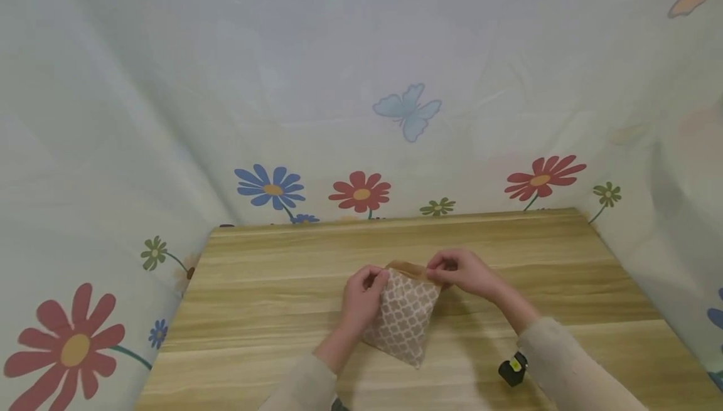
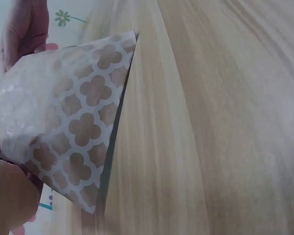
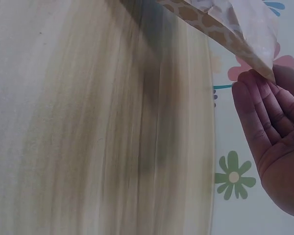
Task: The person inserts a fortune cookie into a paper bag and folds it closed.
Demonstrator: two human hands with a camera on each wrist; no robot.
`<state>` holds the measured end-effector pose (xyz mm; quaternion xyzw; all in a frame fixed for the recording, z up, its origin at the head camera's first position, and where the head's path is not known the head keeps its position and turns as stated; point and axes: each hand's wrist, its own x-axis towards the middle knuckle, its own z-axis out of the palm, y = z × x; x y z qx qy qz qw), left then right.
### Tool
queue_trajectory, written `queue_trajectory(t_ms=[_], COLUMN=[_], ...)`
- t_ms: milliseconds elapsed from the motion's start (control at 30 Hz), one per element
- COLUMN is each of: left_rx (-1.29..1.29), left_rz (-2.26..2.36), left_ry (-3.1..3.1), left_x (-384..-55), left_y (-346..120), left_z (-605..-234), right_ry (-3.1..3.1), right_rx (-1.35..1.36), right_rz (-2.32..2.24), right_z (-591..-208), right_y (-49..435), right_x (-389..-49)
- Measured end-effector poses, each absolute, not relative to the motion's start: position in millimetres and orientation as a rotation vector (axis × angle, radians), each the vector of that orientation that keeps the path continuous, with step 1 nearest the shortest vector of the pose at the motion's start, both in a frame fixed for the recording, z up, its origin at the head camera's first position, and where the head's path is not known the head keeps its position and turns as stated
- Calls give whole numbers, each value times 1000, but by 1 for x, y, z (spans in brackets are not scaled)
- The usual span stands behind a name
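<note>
Left fingers (image 1: 380, 280) and right fingers (image 1: 439, 275) in pinches at opposite top corners, bag (image 1: 405, 320) (brown-and-white) between.

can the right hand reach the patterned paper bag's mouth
Probably yes: the right hand pinches the patterned paper bag at a corner of its mouth, with nothing visible in the way.

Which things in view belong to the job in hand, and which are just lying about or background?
Job in hand:
patterned bag, gripped at its top edge
left hand
right hand
table beneath

Apparently not involved:
flowered backdrop
black device beside the right sleeve, possibly worn
</note>
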<state>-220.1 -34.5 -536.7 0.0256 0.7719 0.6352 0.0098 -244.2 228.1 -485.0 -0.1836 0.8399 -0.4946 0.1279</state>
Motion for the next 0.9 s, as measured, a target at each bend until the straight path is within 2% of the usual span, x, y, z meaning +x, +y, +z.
queue_trajectory(t_ms=[533,900], left_rx=[-168,-203], left_rz=[2076,2110], left_ry=[2372,2370], left_x=[-215,-214], left_y=[-21,-20], left_z=[-531,-531], right_ry=[2351,2389], right_rx=[-553,-467], right_rz=[-1408,-1476], right_z=[-488,-488], right_y=[228,242], right_x=[-244,-230])
